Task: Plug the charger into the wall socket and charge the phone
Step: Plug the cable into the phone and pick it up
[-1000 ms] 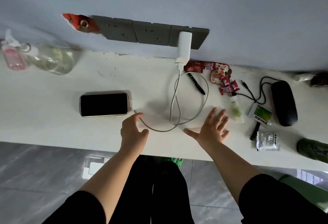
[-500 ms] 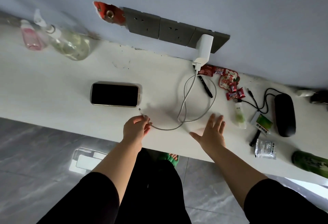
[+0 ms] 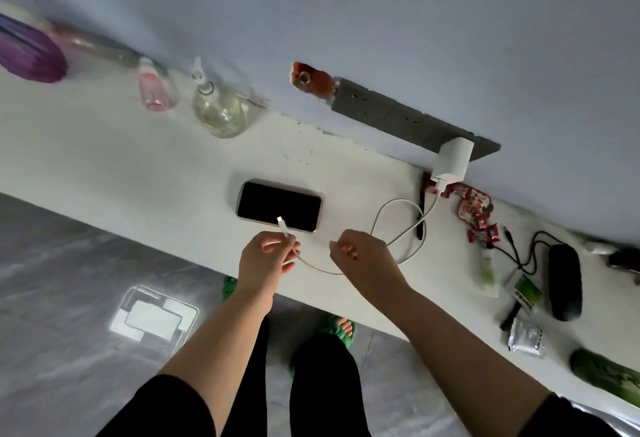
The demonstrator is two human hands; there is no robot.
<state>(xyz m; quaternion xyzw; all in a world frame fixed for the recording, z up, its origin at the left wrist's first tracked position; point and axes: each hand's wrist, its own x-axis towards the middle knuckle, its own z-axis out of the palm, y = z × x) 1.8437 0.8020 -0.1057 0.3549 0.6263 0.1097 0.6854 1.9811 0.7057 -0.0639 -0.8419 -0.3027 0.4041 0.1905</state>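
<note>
The white charger (image 3: pixel 453 163) sits plugged into the right end of the grey wall socket strip (image 3: pixel 391 117). Its white cable (image 3: pixel 405 228) loops across the white table (image 3: pixel 138 173). My left hand (image 3: pixel 266 260) pinches the cable just behind its plug, and the plug tip (image 3: pixel 280 220) hovers over the near edge of the phone. The phone (image 3: pixel 279 205) lies flat with a dark screen. My right hand (image 3: pixel 363 256) is loosely curled beside the cable, just right of my left hand; whether it touches the cable I cannot tell.
A clear spray bottle (image 3: pixel 218 107), a pink bottle (image 3: pixel 154 90) and a purple object (image 3: pixel 29 52) stand at the back left. Sweets (image 3: pixel 476 214), a black pen (image 3: pixel 420 218), a black case (image 3: pixel 564 280), a black cord (image 3: pixel 519 249) and small packets (image 3: pixel 524 336) crowd the right.
My left hand has picked up the cable end and lifted it toward the phone. My right hand has left the table and curled up. The view has tilted and shifted left.
</note>
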